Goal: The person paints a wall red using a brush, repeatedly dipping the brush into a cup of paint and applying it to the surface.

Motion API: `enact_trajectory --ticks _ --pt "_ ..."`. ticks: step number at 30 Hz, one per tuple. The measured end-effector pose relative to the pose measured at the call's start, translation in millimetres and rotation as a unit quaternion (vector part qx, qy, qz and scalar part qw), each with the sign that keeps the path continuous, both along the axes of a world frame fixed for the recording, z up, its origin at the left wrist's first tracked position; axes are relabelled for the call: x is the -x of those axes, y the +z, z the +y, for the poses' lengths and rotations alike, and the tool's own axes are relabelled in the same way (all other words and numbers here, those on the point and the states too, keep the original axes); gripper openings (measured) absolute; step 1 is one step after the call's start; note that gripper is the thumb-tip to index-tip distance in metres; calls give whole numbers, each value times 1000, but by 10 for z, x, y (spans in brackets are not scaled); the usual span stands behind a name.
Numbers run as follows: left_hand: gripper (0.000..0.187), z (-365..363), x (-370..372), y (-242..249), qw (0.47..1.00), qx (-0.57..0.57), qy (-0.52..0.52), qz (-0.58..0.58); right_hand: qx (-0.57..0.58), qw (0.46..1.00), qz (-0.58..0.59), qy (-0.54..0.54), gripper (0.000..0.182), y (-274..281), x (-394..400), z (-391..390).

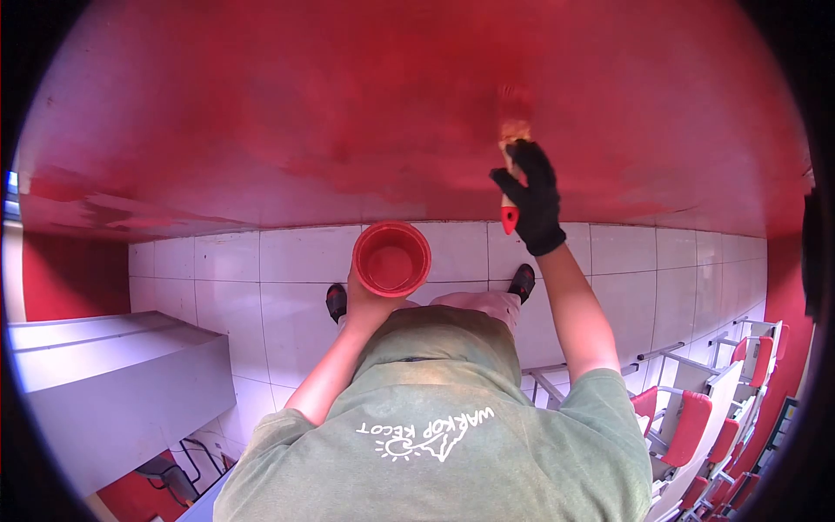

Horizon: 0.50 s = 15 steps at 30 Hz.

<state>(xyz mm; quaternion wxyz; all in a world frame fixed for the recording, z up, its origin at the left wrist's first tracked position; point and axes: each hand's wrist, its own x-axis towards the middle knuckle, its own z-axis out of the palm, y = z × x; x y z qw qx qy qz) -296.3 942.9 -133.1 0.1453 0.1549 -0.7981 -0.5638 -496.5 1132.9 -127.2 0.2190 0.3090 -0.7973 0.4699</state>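
A black glove covers my right hand, whose fingers are wrapped round the handle of a paintbrush with a red handle end. The bristles of the brush point up against the red wall and look blurred. At the centre left, my bare left hand holds a red bucket from below and the side. Red paint shows inside the bucket. Patches of different red mark the lower left of the wall.
White floor tiles run along the wall's base, under my feet. A grey cabinet or desk stands at the lower left, with a dark chair beside it. Red-and-white chairs are lined up at the lower right.
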Motion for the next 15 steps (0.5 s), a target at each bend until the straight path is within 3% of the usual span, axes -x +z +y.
enact_trajectory --ticks 1,6,8,11,15 --pt "74 -3 2 -1 1000 2 0 2 -54 996 64 22 33 -195 49 21" --pt "74 -1 -17 55 1000 14 11 3 -133 988 48 70 21 -911 69 68" --pt "74 4 -27 72 1000 10 14 3 -107 983 -117 89 21 -1055 30 86" --pt "74 12 -22 99 1000 10 12 0 -176 971 -75 145 22 -1066 -29 145" --pt "74 15 -26 77 1000 -12 8 -3 -146 974 -105 136 23 -878 -59 129"
